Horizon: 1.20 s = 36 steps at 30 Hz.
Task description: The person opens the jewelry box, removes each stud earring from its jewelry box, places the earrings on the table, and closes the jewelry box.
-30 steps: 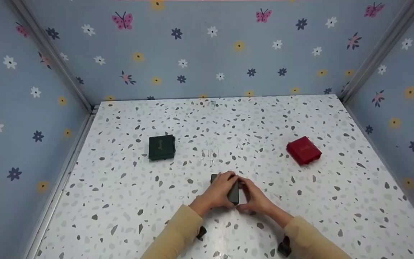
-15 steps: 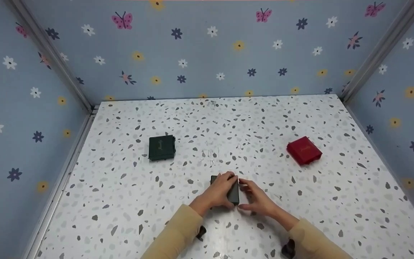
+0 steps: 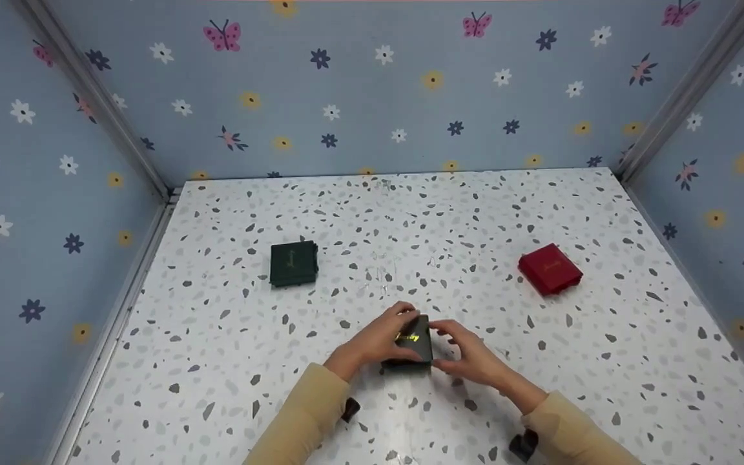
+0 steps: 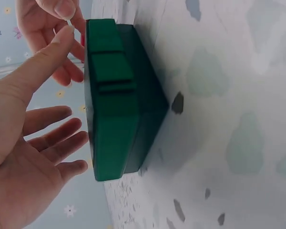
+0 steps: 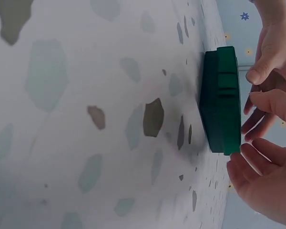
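Observation:
A small dark green box (image 3: pixel 423 347) with gold lettering on its lid lies on the speckled table in front of me. Its green front side with a tab shows in the left wrist view, and the lid is down. My left hand (image 3: pixel 382 338) reaches over the box's left part, fingers spread and thumb along the near edge. In the left wrist view its fingers (image 4: pixel 57 148) are relaxed by the lid. My right hand (image 3: pixel 472 355) stands at the box's right side, fingers loosely bent with a gap to the thumb; whether its tips touch the box is hard to tell.
Farther back on the left lies another dark green box (image 3: pixel 294 263) with gold lettering. A red box (image 3: pixel 550 268) sits at an angle on the right. Flower-patterned panels (image 3: pixel 359 90) wall the table (image 3: pixel 462 219) at the back and both sides.
My left hand has shifted left and opened off the box top, so the gold lettering now shows. My right hand has drawn slightly to the right. The other boxes have stayed put.

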Tool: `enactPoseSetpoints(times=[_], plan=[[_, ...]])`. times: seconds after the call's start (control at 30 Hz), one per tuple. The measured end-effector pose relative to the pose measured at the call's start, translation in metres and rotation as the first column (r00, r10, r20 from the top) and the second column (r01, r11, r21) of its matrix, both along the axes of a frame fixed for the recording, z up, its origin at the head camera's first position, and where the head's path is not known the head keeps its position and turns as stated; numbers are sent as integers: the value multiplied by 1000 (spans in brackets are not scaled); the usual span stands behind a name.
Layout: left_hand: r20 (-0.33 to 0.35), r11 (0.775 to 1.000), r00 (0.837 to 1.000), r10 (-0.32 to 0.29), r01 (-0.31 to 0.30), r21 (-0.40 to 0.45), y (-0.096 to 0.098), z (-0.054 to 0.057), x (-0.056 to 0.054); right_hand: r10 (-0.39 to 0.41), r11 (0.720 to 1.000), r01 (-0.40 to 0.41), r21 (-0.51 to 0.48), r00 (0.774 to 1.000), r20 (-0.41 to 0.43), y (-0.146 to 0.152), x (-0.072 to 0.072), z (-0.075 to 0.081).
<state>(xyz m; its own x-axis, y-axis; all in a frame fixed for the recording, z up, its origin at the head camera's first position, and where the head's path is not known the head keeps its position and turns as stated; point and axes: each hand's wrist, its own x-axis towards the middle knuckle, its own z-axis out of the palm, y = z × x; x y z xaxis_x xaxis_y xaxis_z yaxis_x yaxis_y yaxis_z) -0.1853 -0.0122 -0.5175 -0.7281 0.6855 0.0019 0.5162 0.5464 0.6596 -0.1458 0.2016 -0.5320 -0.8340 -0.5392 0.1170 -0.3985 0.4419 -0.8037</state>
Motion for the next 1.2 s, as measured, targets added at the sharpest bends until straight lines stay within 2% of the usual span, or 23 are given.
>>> enactPoseSetpoints(times=[0.1, 0.23, 0.4, 0.6, 0.73, 0.8, 0.93, 1.03, 1.2], plan=[[-19, 1000, 999, 27, -27, -5, -6, 4, -3, -6, 999, 7, 35, 1000, -29, -3, 0, 2], [-53, 995, 994, 97, -97, 3, -15, 7, -7, -6, 997, 12, 81, 997, -82, -8, -2, 2], [-110, 977, 971, 212, -213, 3, -27, 7, -13, 27, 996, -13, 93, 988, -150, -14, -6, 2], [-145, 932, 921, 360, -362, 18, -41, 4, -23, 61, 990, -36, 134, 981, -186, -21, -7, 2], [-146, 887, 877, 458, -460, 21, -52, 3, -30, 62, 982, -35, 185, 988, -142, -25, -8, 2], [-141, 866, 857, 496, -500, 11, -57, 3, -33, 59, 977, -32, 210, 990, -125, -27, -9, 2], [-188, 837, 822, 538, -547, 4, -68, 1, -39, 58, 971, -29, 239, 992, -116, -30, -12, 0], [-199, 817, 802, 563, -576, -8, -76, 2, -44, 55, 967, -23, 253, 992, -118, -33, -14, -2], [-145, 787, 785, 602, -614, -56, -88, 5, -51, 56, 956, -17, 291, 990, -127, -39, -17, -1]])
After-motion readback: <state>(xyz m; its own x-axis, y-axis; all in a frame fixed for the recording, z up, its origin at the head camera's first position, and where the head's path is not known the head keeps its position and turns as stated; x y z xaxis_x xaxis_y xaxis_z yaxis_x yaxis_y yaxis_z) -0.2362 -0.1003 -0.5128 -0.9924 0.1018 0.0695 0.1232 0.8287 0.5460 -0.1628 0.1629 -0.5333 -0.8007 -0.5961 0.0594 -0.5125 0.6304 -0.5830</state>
